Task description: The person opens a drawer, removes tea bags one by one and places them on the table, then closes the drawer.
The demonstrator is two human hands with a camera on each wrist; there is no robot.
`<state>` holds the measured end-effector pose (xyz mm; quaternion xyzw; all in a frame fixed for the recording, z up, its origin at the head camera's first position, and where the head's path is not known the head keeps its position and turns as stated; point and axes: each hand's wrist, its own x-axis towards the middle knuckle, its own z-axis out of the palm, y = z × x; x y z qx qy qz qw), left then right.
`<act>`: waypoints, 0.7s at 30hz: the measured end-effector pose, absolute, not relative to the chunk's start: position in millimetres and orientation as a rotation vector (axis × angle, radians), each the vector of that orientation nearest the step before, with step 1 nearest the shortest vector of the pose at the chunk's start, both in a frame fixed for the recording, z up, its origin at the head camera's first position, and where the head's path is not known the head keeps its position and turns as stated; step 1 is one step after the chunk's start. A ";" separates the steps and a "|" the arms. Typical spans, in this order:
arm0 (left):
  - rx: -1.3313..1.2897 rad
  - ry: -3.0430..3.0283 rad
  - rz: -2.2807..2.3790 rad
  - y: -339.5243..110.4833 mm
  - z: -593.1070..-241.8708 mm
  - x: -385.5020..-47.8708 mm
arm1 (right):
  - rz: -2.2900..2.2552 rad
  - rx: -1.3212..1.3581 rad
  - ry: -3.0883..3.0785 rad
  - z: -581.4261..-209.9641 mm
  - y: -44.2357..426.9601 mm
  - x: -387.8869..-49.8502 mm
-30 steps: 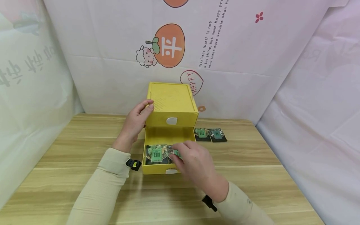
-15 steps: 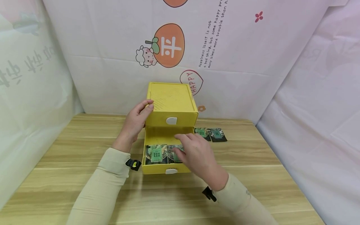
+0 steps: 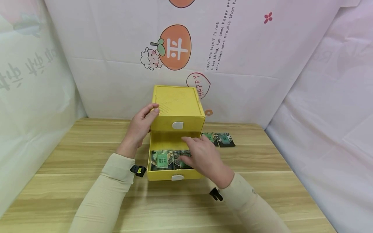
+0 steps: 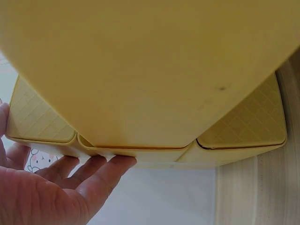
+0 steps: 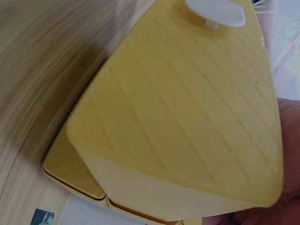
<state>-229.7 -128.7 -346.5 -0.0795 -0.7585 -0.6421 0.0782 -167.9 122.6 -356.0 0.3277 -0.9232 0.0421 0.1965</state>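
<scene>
Head view: drawer (image 3: 160,175) juts straight toward the person (image 3: 100,197), left grip (image 3: 139,128) clasping cabinet (image 3: 178,100), right grip (image 3: 206,158) parted, empty.

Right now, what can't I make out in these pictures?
Head view: right packet in the open drawer, partly behind the right grip.
Head view: packets' lettering, too small to read.
Head view: inside of the upper drawer, hidden by its closed front.
Right wrist view: a table packet, cut off by the bottom edge.
</scene>
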 end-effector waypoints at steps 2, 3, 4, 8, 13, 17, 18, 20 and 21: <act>-0.237 -2.272 -1.922 -128.6 -346.2 -229.5 | 0.084 0.918 -2.635 -355.4 121.7 -169.6; -0.238 -2.272 -1.922 -128.7 -346.2 -229.4 | 0.071 0.917 -2.659 -355.2 121.3 -170.4; -0.237 -2.272 -1.923 -128.6 -346.1 -229.3 | 0.058 0.916 -2.680 -355.1 120.9 -171.3; -0.236 -2.272 -1.924 -128.5 -345.9 -229.2 | -0.022 0.914 -2.720 -355.5 119.6 -176.2; -0.234 -2.270 -1.928 -128.4 -346.3 -229.3 | -0.111 0.914 -2.755 -354.8 119.0 -182.4; -0.239 -2.263 -1.936 -128.5 -346.7 -229.9 | -0.218 0.934 -2.779 -354.5 118.7 -186.2; -0.241 -2.262 -1.938 -128.5 -346.7 -229.9 | -0.253 0.940 -2.773 -354.7 118.6 -186.9; -0.245 -2.259 -1.944 -128.6 -346.5 -229.7 | -0.328 0.952 -2.755 -354.6 118.3 -187.9; -0.247 -2.257 -1.948 -128.6 -346.3 -229.5 | -0.360 0.957 -2.750 -354.3 118.0 -188.3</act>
